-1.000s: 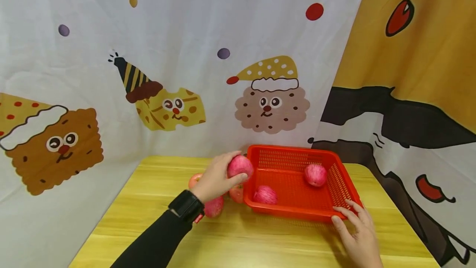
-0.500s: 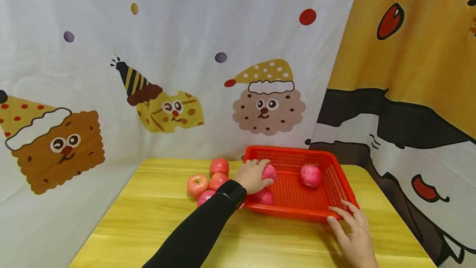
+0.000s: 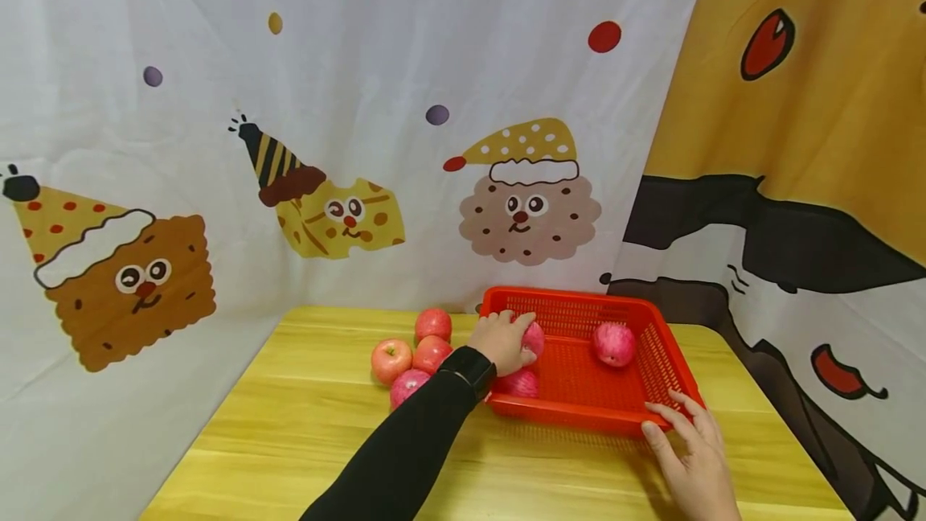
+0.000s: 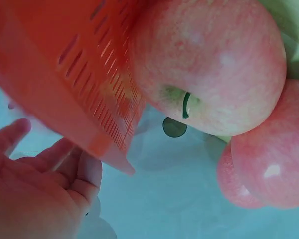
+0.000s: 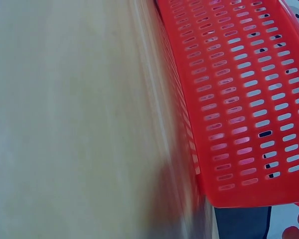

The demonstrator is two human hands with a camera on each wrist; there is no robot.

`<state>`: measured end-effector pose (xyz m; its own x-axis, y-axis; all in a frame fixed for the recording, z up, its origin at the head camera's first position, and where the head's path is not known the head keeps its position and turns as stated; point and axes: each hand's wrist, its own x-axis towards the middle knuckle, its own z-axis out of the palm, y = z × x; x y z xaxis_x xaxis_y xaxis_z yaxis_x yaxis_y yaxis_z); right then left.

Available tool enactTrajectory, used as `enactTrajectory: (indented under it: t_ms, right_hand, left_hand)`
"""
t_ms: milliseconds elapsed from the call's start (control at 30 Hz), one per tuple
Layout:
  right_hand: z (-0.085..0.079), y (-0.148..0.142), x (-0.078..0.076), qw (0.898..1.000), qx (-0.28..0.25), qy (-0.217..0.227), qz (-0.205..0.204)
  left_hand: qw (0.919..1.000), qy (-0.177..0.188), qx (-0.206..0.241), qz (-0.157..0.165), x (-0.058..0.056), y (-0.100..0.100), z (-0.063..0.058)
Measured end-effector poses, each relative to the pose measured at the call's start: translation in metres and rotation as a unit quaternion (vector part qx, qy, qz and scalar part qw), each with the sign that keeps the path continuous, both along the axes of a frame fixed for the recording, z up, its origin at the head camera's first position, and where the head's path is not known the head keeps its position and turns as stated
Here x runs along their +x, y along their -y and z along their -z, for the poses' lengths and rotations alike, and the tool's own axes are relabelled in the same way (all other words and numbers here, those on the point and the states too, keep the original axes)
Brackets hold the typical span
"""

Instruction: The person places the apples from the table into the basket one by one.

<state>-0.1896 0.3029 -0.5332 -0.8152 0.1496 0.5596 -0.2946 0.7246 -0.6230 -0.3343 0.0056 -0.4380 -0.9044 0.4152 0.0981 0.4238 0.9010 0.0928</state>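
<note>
My left hand (image 3: 499, 342) reaches over the left side of a red plastic basket (image 3: 571, 416) and holds a pinkish-red apple (image 3: 535, 338) between thumb and fingers, inside the basket. Just in front of it another apple (image 3: 521, 383) lies partly covered by the wrist. A third apple (image 3: 614, 344) sits at the basket's right side. My right hand (image 3: 694, 457) rests loosely at the front right corner, fingertips on the rim and thumb outside. In the left wrist view, the slotted basket wall (image 4: 84, 74) hides the held apple.
Several apples cluster on the wooden table (image 3: 289, 424) left of the basket, among them a paler one (image 3: 391, 361) and a red one (image 3: 432, 326). In the left wrist view a large apple (image 4: 209, 59) appears right against the basket. A patterned curtain (image 3: 362, 103) hangs behind.
My left hand has carried the apple rightward over the rim and down into the basket, uncovering the apples on the table. My right hand has stayed at the corner.
</note>
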Motion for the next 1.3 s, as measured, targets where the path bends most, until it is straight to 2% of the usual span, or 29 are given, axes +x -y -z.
enactTrajectory:
  t_ms: [167,267,433,567,667,733,833,967,1033,1167,1300]
  right_hand:
    - [0.001,0.0,-0.001,1.0,0.005,-0.005,0.002]
    - [0.002,0.001,-0.001,1.0,0.004,-0.011,0.004]
    - [0.002,0.003,-0.001,1.0,0.012,-0.028,0.005]
    - [0.003,0.005,0.0,0.999,0.016,-0.032,0.007]
    - [0.003,0.005,0.002,0.999,0.014,-0.031,0.012]
    - [0.004,0.005,0.002,0.999,0.013,-0.031,0.015]
    - [0.004,0.004,0.001,0.999,0.01,-0.032,0.015]
    - [0.005,0.004,0.0,1.0,-0.001,-0.027,0.015]
    - [0.005,0.005,-0.001,1.0,-0.006,-0.024,0.016]
    - [0.003,0.004,0.0,0.999,-0.003,-0.02,0.024]
    - [0.004,0.007,0.001,0.999,0.002,-0.019,0.035]
  left_hand:
    - [0.9993,-0.005,-0.033,0.019,0.001,0.001,0.011]
    - [0.9988,-0.004,-0.044,0.022,0.002,0.001,0.013]
    - [0.9994,-0.001,-0.016,0.032,0.009,0.01,0.004]
    - [0.9985,-0.008,0.02,0.05,0.021,0.033,-0.013]
    - [0.9973,-0.008,0.05,0.053,0.028,0.064,-0.022]
    - [0.996,0.0,0.079,0.042,0.031,0.09,-0.022]
    - [0.9929,0.027,0.116,-0.001,0.036,0.134,-0.017]
    - [0.9897,0.04,0.124,-0.06,0.045,0.188,0.006]
    - [0.9881,0.043,0.129,-0.073,0.05,0.206,0.019]
    - [0.9831,0.058,0.152,-0.084,0.061,0.225,0.038]
    - [0.978,0.066,0.175,-0.092,0.064,0.23,0.047]
